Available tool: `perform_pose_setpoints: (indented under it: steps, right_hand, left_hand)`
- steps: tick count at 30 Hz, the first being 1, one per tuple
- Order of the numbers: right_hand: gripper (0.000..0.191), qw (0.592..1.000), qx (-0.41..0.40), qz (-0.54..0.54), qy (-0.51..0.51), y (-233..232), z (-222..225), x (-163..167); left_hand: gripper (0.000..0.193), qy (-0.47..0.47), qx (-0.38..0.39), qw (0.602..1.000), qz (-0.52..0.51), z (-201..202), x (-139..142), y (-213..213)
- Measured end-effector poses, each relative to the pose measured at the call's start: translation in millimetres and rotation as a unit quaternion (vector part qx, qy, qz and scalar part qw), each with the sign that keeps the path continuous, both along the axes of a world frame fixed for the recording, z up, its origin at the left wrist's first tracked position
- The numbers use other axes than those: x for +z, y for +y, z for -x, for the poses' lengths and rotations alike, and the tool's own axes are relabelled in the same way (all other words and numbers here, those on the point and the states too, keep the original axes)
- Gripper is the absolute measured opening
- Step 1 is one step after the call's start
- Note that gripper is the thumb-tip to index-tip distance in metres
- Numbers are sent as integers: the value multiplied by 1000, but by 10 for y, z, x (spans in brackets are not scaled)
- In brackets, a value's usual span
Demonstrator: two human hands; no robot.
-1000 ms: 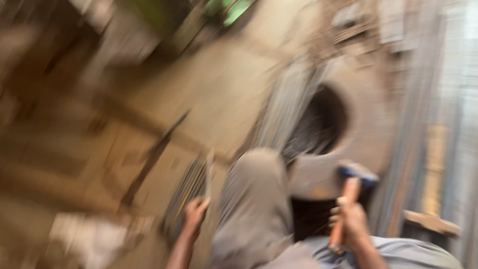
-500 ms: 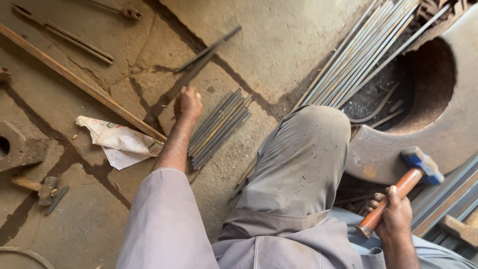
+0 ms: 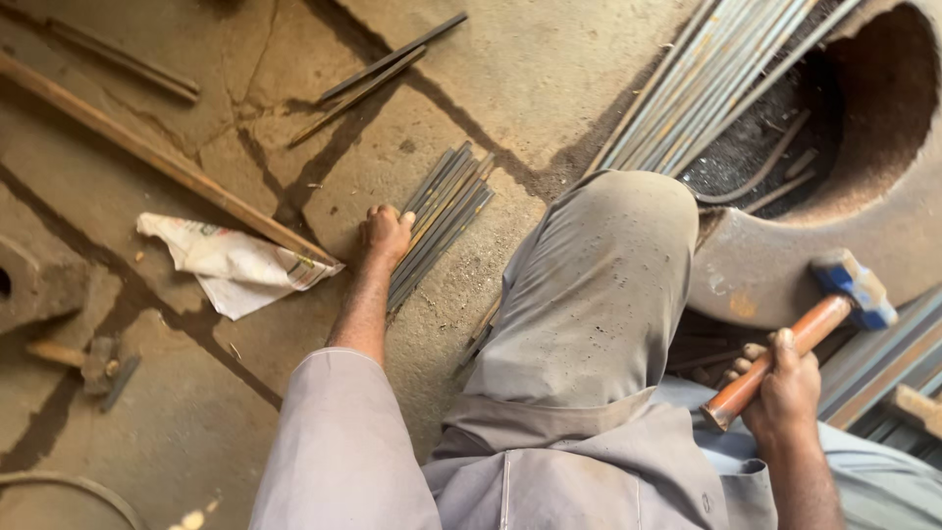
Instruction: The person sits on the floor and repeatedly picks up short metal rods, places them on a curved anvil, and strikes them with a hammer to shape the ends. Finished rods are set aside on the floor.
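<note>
Grey steel, thin and flat, makes up the bundle of short metal strips lying on the cracked concrete floor, just left of the person's raised knee. The left hand rests on the near end of that bundle, knuckles up and fingers curled down onto the strips; whether they are truly pinched or only pressed cannot be told, since the fingertips are hidden under the hand. The right hand is closed around the orange handle of a hammer, whose blue head points up and right, close to the rim of a round clay forge. The forge is cut off by the right edge, and its dark hollow shows only a few bent rods among ash. A long sheaf of rods runs from the top edge down towards the knee, its lower end hidden behind the trouser leg. Left of the left arm lies a crumpled white sack, with a long wooden batten crossing its upper corner. Two dark bars lie further up the floor. At the far left a blocky metal piece is half out of view, and a small hammer-like tool beside it is hard to make out.
</note>
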State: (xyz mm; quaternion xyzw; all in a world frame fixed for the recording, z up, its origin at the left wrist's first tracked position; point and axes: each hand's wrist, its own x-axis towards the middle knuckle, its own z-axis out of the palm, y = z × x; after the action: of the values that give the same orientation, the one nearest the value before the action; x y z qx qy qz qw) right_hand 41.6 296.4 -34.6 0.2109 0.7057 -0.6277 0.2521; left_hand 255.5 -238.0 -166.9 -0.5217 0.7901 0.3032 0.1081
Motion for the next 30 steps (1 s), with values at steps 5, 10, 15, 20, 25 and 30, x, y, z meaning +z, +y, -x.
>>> perform_pose_setpoints:
  steps: [5, 10, 15, 20, 25, 30]
  right_hand:
    - [26, 1000, -6, -11, 6, 64, -11, -20]
    - [28, 1000, -2, -29, 8, 41, 4, -37]
    - [27, 1000, -1, -20, 12, 11, 5, -21]
    - [28, 1000, -6, -23, 11, 45, -13, -46]
    - [29, 1000, -14, -16, 8, 45, -1, -60]
    - [29, 999, -18, 31, 7, -32, -12, -8]
  left_hand:
    - [60, -33, -2, 999, -16, 56, 47, 55]
    - [70, -35, -13, 999, 34, 32, -10, 278]
    - [77, 13, -62, 996, 69, -2, 5, 118]
    - [65, 15, -26, 999, 13, 6, 82, 72]
    - [43, 52, 10, 998, 19, 2, 65, 80]
    - [44, 131, -27, 991, 11, -8, 43, -32]
